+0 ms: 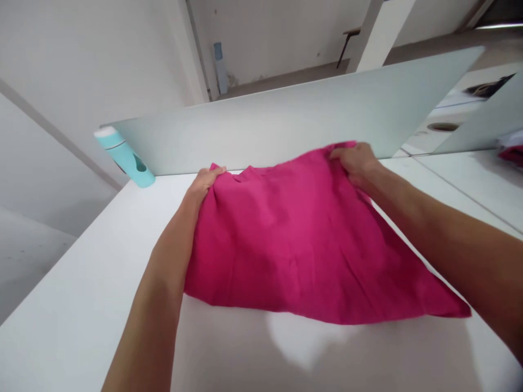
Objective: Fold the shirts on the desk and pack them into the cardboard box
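A bright pink piece of cloth (286,239) spreads between my two hands over a white table (110,272). My left hand (204,179) is closed on its far left corner. At the far right corner, my right hand (354,160) grips the gathered edge and holds it a little higher than the left one. Creases run down the fabric, and its near edge hangs toward me, with one pointed corner stretching to the right under my right forearm. Whether it is a garment or a plain cloth I cannot tell.
A frosted glass divider (261,125) stands along the table's far edge. By its left end leans a turquoise cylindrical container (128,160) with a white top and an oval opening. Another pink item (512,155) lies at the far right. Behind stands a water dispenser (220,71).
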### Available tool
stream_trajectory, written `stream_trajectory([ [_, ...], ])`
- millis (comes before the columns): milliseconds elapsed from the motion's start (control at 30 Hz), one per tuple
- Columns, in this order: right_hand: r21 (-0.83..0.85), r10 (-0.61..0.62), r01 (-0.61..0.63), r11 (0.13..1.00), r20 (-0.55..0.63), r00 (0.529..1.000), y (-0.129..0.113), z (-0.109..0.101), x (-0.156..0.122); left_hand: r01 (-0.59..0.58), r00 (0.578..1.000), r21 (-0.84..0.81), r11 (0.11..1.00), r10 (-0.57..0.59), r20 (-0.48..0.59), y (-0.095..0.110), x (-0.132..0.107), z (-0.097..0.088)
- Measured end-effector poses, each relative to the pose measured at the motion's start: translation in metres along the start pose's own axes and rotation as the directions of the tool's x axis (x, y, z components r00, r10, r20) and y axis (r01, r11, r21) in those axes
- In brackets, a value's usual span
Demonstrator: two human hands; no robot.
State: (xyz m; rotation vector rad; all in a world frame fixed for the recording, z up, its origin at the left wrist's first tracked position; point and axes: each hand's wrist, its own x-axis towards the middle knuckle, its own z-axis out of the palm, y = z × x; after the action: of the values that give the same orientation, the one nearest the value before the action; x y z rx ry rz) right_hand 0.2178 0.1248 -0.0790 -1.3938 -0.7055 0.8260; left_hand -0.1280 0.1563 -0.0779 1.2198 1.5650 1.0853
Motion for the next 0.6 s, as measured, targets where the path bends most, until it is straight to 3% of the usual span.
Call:
stream_trajectory([
  [100,-0.061,0.078,-0.076,0.995,0.017,0.997,0.031,-0.01,0.005,0.033,0.999,0.105,0.994,-0.033,0.002,-0.012,-0.009,-0.005],
  [267,-0.063,0.081,-0.08,0.995,0.021,0.996,0.043,-0.018,0.002,-0.037,0.981,0.351,0.936,-0.032,0.191,0.008,-0.024,-0.009],
  [400,-0.04,0.068,-0.067,0.997,0.02,0.997,0.04,-0.017,0.0,-0.066,0.995,0.443,0.894,0.023,0.101,0.018,-0.023,-0.003],
  [500,0.012,0.064,-0.064,0.998,0.023,0.998,0.036,-0.019,0.0,-0.107,0.993,0.296,0.949,0.09,0.07,0.031,-0.025,0.004],
  [600,0.081,0.051,-0.053,0.995,0.028,0.998,0.031,-0.021,0.0,-0.242,0.943,-0.009,0.97,0.237,0.231,0.057,-0.033,0.017],
])
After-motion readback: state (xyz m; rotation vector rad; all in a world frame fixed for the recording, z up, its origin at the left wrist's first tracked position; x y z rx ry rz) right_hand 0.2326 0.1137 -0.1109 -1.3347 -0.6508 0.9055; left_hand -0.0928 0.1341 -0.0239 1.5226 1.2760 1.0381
